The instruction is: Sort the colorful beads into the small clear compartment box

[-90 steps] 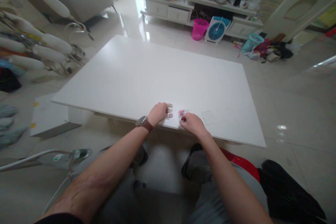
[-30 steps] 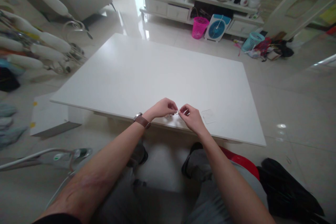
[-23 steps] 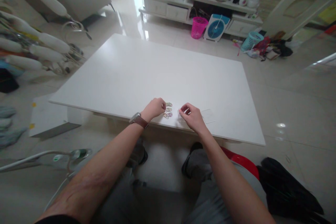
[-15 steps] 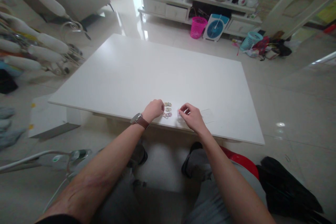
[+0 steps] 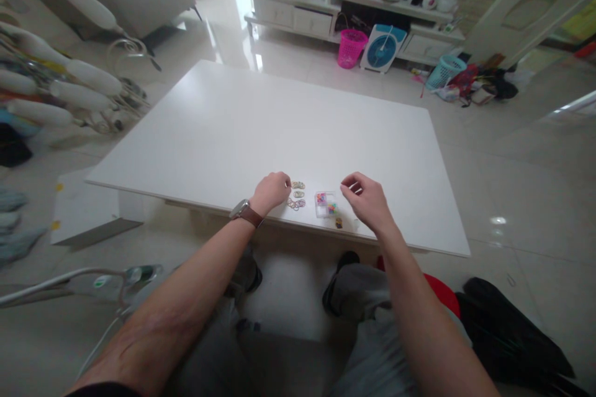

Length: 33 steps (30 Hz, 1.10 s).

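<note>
A small clear plastic box (image 5: 325, 204) of bright coloured bits sits near the white table's (image 5: 298, 130) front edge. Left of it lie small coloured rings (image 5: 297, 195), touched by the curled left hand (image 5: 272, 191). The right hand (image 5: 367, 200), loosely pinched, hovers right of the box; its contents are too small to tell. No writing is legible.

a pink basket (image 5: 351, 48) and what looks like a blue fan (image 5: 382, 49) stand beyond the white table (image 5: 261, 124).
</note>
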Tool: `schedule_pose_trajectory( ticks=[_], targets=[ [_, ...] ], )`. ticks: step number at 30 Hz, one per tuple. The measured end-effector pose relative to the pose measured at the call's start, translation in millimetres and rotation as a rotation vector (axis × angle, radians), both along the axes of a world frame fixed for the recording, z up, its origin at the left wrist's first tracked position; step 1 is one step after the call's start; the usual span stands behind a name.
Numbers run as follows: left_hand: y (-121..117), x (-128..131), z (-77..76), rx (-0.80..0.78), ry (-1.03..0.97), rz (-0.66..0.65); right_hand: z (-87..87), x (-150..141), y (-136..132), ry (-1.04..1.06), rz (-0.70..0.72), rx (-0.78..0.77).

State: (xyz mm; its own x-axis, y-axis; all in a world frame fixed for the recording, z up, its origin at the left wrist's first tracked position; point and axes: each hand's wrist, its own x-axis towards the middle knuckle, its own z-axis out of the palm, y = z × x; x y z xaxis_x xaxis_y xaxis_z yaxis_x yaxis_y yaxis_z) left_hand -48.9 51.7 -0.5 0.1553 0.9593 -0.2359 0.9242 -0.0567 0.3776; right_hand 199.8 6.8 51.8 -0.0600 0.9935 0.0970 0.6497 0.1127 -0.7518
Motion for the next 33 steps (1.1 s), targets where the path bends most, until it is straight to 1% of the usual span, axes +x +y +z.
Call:
schedule_pose_trajectory(
  ticks=[2, 4, 6, 8, 10, 12, 14, 16, 20, 24, 27, 33],
  targets=[
    [0.5, 0.8, 3.5, 0.010, -0.002, 0.031, 5.4, 13.7, 0.7, 0.001, -0.057, 0.006],
    [-0.8, 4.0, 6.7, 0.028, -0.006, 0.042, 3.7, 24.3, -0.2, -0.067, -0.055, -0.030],
    [-6.3, 11.0, 9.8, 0.058, -0.025, 0.011, -4.1, 30.7, -2.5, -0.212, 0.024, -0.097],
    [-17.3, 22.0, 12.3, 0.083, -0.056, -0.067, -14.1, 32.5, -5.4, -0.380, 0.134, -0.178],
    [-32.5, 35.5, 13.2, 0.106, -0.068, -0.166, -22.9, 30.3, -8.2, -0.501, 0.224, -0.261],
    [-48.6, 48.9, 11.8, 0.107, -0.066, -0.244, -28.4, 25.3, -10.5, -0.564, 0.293, -0.325],
    [-61.7, 59.6, 8.3, 0.124, -0.075, -0.283, -30.8, 19.1, -12.1, -0.601, 0.350, -0.362],
    [-69.8, 66.4, 3.3, 0.149, -0.081, -0.312, -31.0, 13.2, -13.2, -0.633, 0.386, -0.388],
    [-74.1, 71.3, -7.2, 0.154, -0.107, -0.376, -29.5, 6.0, -15.6, -0.676, 0.391, -0.416],
    [-73.9, 71.6, -15.0, 0.125, -0.139, -0.424, -28.1, 5.4, -19.7, -0.704, 0.388, -0.421],
    [-73.2, 71.1, -20.2, 0.111, -0.137, -0.445, -25.5, 7.4, -23.5, -0.704, 0.387, -0.425],
    [-69.2, 71.4, -30.5, 0.141, -0.163, -0.465, -20.8, 12.2, -26.2, -0.684, 0.335, -0.391]
  ],
)
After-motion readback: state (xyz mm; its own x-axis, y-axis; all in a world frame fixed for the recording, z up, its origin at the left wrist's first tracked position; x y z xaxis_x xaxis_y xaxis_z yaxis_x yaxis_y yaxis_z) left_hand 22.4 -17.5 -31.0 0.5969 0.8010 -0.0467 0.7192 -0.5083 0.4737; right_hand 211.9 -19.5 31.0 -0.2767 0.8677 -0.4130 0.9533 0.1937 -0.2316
